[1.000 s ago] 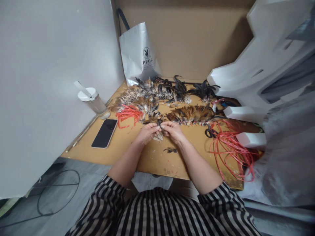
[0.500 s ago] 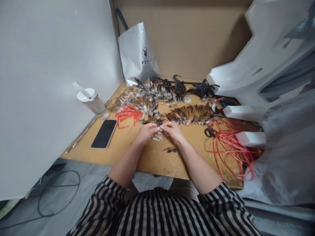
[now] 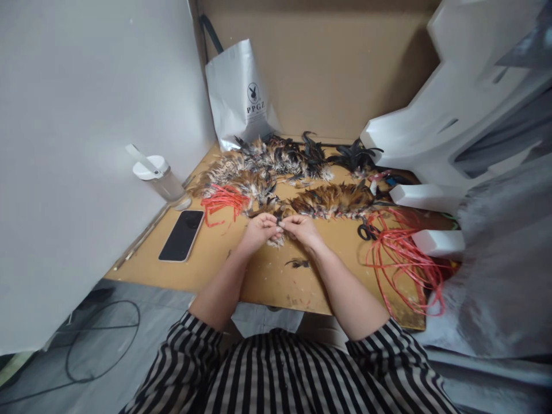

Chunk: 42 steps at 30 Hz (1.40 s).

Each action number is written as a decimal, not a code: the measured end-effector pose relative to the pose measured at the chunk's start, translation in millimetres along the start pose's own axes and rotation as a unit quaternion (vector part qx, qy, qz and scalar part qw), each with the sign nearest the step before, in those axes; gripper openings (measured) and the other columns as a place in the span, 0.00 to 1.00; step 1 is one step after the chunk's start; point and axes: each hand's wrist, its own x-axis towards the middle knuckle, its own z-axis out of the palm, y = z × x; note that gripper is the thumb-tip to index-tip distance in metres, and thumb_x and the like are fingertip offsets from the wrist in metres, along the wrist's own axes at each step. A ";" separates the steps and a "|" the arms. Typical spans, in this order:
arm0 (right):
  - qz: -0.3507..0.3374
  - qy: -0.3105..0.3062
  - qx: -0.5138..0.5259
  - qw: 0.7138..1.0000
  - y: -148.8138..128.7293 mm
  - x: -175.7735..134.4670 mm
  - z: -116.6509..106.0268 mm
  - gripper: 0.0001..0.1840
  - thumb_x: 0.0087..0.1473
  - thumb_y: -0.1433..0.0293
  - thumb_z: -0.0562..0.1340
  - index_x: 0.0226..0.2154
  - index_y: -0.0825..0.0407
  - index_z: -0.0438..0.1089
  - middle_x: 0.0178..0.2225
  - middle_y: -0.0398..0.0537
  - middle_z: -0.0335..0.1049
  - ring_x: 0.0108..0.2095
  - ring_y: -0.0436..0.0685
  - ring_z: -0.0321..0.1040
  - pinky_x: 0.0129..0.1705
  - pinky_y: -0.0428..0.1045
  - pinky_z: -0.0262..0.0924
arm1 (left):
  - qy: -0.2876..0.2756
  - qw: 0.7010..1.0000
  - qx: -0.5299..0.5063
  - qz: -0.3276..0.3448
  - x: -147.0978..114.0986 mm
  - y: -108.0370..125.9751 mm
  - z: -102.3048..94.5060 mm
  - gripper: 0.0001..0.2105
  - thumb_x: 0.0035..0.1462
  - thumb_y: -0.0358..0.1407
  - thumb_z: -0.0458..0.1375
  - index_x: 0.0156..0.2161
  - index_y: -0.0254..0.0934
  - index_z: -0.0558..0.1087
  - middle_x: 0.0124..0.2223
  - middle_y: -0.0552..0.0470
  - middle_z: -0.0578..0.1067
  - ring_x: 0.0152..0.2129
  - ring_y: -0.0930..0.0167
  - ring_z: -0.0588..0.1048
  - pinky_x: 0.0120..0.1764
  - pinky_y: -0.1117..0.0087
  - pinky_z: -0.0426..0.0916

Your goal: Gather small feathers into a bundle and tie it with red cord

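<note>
My left hand [image 3: 259, 231] and my right hand [image 3: 303, 230] meet fingertip to fingertip over the table's middle. Both are closed in a pinch on a small bunch of feathers [image 3: 276, 241], whose pale fluffy ends show below the fingers. The fingers hide most of the bunch. Just beyond the hands lies a row of brown and black feathers [image 3: 332, 200]. A loose dark feather tuft [image 3: 297, 263] rests on the table nearer me. Short strips of red plastic cord [image 3: 225, 198] lie to the left, beside more feathers.
A larger feather heap [image 3: 267, 158] spans the table's back. On the left are a phone [image 3: 181, 236] and a lidded cup [image 3: 163, 183]. Black-handled scissors [image 3: 367, 232] and tangled red cord [image 3: 401, 253] lie right, near white panel pieces [image 3: 437, 242]. A silver bag [image 3: 237, 98] stands behind.
The fingers have shifted slightly where they pinch together; the left fingers sit a little higher. Everything else on the table stays put.
</note>
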 end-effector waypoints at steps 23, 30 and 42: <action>-0.057 0.015 -0.115 0.992 1.4 2.1 -5.9 0.15 0.38 0.60 0.64 0.22 0.56 0.69 0.15 0.40 0.63 0.17 0.45 0.52 0.20 0.43 0.48 | 0.088 0.993 -0.081 -0.015 2.7 3.3 -11.2 0.15 0.37 0.37 0.66 0.30 0.31 0.70 0.25 0.51 0.75 0.18 0.78 0.70 0.22 0.78 0.64; -0.072 -0.047 -0.422 0.902 -2.2 -4.9 -11.5 0.07 0.41 0.69 0.58 0.21 0.54 0.71 0.22 0.44 0.70 0.23 0.49 0.61 0.26 0.43 0.51 | 0.129 0.982 -0.135 -0.001 8.5 1.1 -20.2 0.15 0.36 0.35 0.66 0.30 0.31 0.68 0.25 0.52 0.74 0.18 0.79 0.70 0.20 0.80 0.61; -0.041 -0.003 -0.290 0.956 -1.1 0.8 -13.8 0.06 0.38 0.69 0.58 0.21 0.55 0.68 0.17 0.42 0.64 0.18 0.47 0.56 0.22 0.43 0.50 | 0.098 0.989 -0.113 -0.019 5.9 0.0 -16.5 0.14 0.38 0.36 0.65 0.30 0.31 0.68 0.26 0.50 0.75 0.19 0.78 0.70 0.20 0.80 0.62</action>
